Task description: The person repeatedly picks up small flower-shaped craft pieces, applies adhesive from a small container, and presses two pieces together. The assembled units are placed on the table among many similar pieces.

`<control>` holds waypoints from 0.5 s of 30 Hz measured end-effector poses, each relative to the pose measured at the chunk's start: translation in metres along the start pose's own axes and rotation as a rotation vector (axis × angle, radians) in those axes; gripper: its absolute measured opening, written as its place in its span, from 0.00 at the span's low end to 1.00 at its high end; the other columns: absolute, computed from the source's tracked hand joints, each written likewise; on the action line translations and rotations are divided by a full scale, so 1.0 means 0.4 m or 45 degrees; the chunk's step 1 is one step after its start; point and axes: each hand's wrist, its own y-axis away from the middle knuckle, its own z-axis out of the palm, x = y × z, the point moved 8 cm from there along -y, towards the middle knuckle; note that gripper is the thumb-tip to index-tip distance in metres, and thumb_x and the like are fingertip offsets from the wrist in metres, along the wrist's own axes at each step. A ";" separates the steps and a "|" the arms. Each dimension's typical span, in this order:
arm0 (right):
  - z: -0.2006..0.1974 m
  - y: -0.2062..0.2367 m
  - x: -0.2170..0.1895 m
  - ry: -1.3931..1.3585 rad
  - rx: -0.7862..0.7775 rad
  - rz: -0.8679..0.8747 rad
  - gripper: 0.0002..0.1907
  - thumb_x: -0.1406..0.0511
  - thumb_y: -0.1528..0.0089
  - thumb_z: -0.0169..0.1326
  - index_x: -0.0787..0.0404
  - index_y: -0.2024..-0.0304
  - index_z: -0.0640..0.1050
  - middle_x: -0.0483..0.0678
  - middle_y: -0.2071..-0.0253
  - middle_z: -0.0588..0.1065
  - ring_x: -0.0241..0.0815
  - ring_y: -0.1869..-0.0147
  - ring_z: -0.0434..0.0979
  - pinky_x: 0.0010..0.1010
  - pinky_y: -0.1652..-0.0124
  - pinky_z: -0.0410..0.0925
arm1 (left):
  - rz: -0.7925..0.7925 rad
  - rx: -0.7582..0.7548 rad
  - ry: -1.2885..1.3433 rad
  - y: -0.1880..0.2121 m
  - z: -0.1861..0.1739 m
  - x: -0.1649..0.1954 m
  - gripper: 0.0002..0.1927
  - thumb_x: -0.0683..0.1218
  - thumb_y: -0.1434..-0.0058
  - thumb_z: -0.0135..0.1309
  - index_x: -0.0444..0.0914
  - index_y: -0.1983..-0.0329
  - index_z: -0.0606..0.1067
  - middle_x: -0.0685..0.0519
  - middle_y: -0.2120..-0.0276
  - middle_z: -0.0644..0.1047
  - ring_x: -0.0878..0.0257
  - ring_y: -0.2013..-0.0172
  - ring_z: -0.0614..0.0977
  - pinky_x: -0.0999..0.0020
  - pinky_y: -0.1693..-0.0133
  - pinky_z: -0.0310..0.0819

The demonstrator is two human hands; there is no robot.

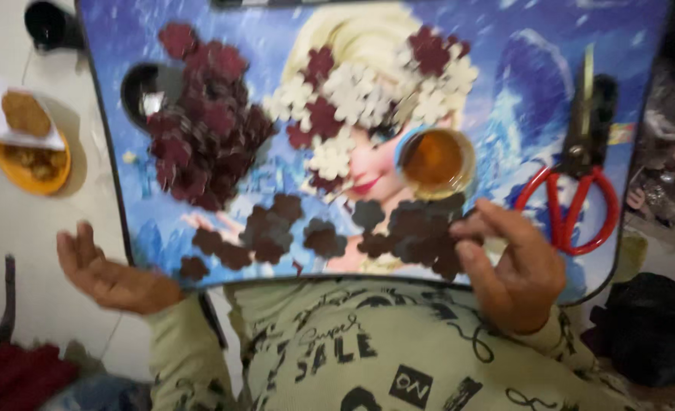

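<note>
Dark brown flower-shaped cutouts (417,232) are lying at lower centre of the printed worktop (520,68), just left of the right hand (516,266). Its fingers are curling narrowly at the pile's edge; whether they are gripping a piece cannot be told. The left hand (109,274) is hanging palm-up, fingers wide, off the worktop's lower-left edge. Maroon cutouts (200,129), cream cutouts (353,95), a glue cup (435,160) and red-handled scissors (577,183) are lying above.
</note>
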 end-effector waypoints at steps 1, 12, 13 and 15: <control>-0.009 0.003 -0.007 0.093 0.010 -0.019 0.23 0.77 0.37 0.57 0.72 0.40 0.72 0.56 0.55 0.78 0.44 0.55 0.81 0.31 0.53 0.73 | 0.024 -0.077 -0.046 0.001 0.007 0.032 0.24 0.55 0.19 0.35 0.34 0.31 0.64 0.40 0.36 0.69 0.49 0.38 0.77 0.52 0.34 0.69; 0.017 0.025 -0.098 0.860 0.281 -0.294 0.13 0.72 0.29 0.66 0.65 0.43 0.80 0.56 0.41 0.75 0.53 0.38 0.73 0.41 0.38 0.67 | 0.646 -1.084 0.089 0.022 0.316 0.420 0.13 0.41 0.32 0.65 0.38 0.46 0.78 0.51 0.45 0.79 0.52 0.43 0.79 0.60 0.41 0.74; 0.036 0.027 -0.101 0.882 0.235 -0.250 0.15 0.70 0.30 0.68 0.63 0.43 0.81 0.56 0.39 0.74 0.53 0.36 0.71 0.41 0.37 0.66 | 0.658 -1.108 0.101 0.030 0.337 0.429 0.13 0.42 0.33 0.65 0.38 0.47 0.78 0.51 0.45 0.79 0.52 0.44 0.78 0.59 0.43 0.74; 0.075 0.018 -0.114 0.903 0.170 -0.252 0.17 0.68 0.33 0.71 0.62 0.43 0.82 0.56 0.36 0.71 0.55 0.33 0.68 0.43 0.35 0.64 | 0.660 -1.136 0.102 0.039 0.366 0.431 0.16 0.45 0.36 0.66 0.38 0.47 0.78 0.50 0.47 0.78 0.52 0.45 0.77 0.58 0.45 0.74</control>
